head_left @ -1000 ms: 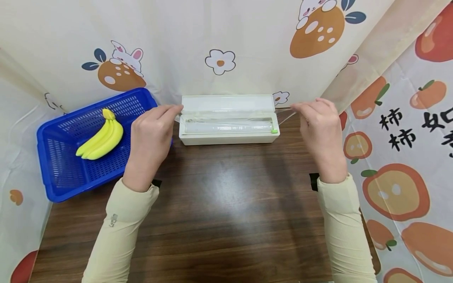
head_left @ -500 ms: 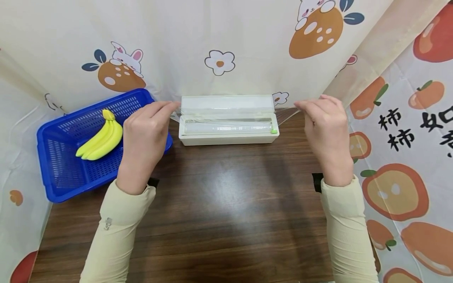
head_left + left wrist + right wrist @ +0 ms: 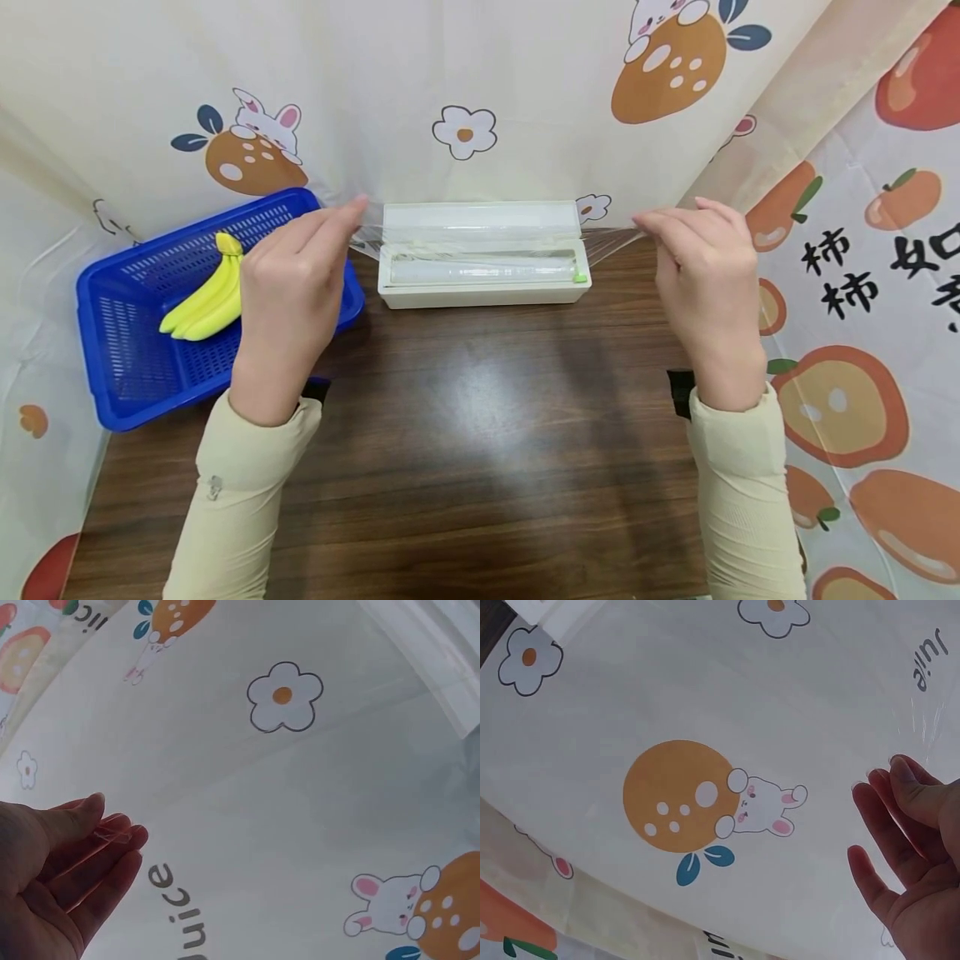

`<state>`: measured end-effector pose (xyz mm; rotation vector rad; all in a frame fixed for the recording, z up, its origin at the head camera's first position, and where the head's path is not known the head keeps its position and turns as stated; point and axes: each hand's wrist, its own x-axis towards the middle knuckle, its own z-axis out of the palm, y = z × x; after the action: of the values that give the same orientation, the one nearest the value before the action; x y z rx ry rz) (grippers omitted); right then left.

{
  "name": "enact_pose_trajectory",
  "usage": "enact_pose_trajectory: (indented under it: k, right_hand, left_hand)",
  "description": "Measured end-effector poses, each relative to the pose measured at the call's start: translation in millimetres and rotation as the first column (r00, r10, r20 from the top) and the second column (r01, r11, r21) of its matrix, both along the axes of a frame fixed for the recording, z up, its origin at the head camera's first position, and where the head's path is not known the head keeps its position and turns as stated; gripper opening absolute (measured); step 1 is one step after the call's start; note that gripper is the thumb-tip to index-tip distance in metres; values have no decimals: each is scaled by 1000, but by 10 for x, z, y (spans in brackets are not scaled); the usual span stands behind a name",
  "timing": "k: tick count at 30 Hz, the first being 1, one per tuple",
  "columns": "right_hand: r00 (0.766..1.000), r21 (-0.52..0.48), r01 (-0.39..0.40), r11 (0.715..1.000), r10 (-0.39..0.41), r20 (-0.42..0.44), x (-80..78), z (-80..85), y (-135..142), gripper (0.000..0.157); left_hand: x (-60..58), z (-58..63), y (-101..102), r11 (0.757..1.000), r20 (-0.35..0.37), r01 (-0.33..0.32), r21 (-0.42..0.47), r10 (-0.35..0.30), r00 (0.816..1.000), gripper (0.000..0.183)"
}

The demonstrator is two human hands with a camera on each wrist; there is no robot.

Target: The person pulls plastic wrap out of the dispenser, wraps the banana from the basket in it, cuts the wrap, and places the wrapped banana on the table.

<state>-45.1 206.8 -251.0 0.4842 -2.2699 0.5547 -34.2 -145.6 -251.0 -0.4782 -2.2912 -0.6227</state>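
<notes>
Left hand (image 3: 288, 304), centre left; right hand (image 3: 708, 292), centre right: each pinching clear film (image 3: 611, 242), thumb against fingers. White box (image 3: 483, 296), centre. Bananas (image 3: 206, 304) in blue basket (image 3: 123, 358), left.

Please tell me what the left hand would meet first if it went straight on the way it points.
The left hand would probably meet the rabbit-print curtain, though depth is unclear.

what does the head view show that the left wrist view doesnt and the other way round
Only the head view shows the right hand, the bananas and the film roll. Only the left wrist view shows the palm side of the left hand and grey lettering on the curtain. Both show the left hand pinching clear film, and a flower print.
</notes>
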Motion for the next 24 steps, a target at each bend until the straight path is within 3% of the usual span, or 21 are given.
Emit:
enact_pose_trajectory:
  k: [6,12,16,19,24]
  right_hand:
    - [1000,-22,10,1000,-10,-1,100,17,-3,22]
    - [998,-21,-9,1000,10,61,322,-11,1,25]
    - [992,-17,-59,998,61,110,514,-76,19,31]
    - [987,-8,-105,994,106,123,676,-157,56,39]
    - [980,-15,-182,983,182,84,952,-377,105,37]
  left_hand:
    - [109,62,-13,1000,46,9,-23,-8,999,31]
    - [349,56,-44,996,139,93,-12,-90,986,33]
    - [538,-19,-101,986,145,164,-34,-157,977,37]
    - [675,-106,-148,975,132,209,-69,-199,971,29]
    - [895,-267,-174,959,96,254,-123,-243,965,41]
